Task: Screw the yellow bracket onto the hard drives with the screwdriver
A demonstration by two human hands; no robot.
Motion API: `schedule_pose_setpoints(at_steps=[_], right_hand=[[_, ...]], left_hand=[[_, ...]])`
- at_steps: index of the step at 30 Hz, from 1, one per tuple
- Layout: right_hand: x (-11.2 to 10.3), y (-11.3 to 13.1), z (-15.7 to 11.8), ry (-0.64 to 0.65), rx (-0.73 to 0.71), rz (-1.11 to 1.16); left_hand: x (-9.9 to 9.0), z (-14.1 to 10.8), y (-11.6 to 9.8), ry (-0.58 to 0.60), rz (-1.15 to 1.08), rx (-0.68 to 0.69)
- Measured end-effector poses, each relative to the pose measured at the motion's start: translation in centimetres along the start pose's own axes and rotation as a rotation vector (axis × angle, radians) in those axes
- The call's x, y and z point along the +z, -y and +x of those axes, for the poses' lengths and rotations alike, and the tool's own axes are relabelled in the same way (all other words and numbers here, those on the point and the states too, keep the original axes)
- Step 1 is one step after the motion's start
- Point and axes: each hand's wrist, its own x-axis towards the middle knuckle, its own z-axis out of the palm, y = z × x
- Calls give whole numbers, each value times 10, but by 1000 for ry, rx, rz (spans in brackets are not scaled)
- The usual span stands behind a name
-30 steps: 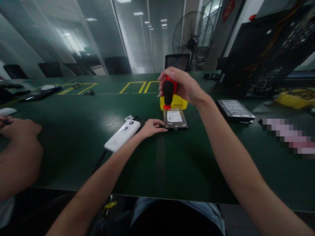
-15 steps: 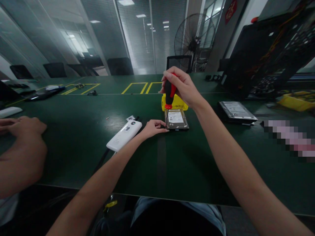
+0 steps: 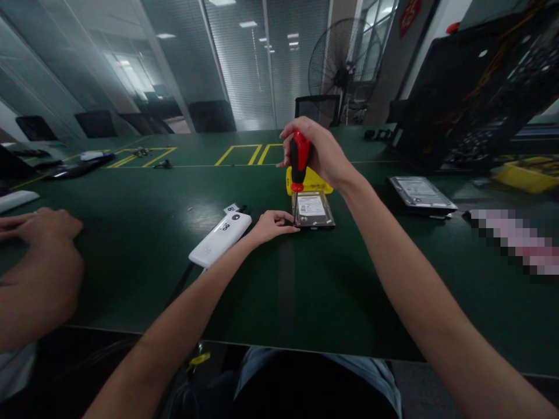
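A red and black screwdriver stands nearly upright in my right hand, whose fingers wrap its handle from above. Its thin shaft comes down at the left front corner of a hard drive, which lies label up on the table; the tip is too small to make out. My left hand grips that same corner, thumb at the front edge and fingers by the left side, close to the shaft. Just behind the drive sits a yellow container, partly hidden by the screwdriver and right hand.
On the green table, a white power bank with a cable lies beside my left forearm. Several stacked hard drives lie to the right, near a yellow bin and a black computer case. Another person's arm rests at left.
The screwdriver handle and my right hand have shifted very slightly left, and the right fingers have changed position around the handle. My left hand stays at the drive's corner.
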Motion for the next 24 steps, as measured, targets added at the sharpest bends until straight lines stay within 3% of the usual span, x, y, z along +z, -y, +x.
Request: schedule_pose_setpoints(at_steps=[5, 13, 24], right_hand=[[-9, 2, -1, 94, -17, 22], [-13, 14, -6, -5, 61, -37], [-10, 7, -6, 13, 89, -107]], left_hand=[[0, -1, 0, 4, -15, 5], [0, -2, -1, -3, -6, 16], [2, -3, -1, 0, 3, 21]])
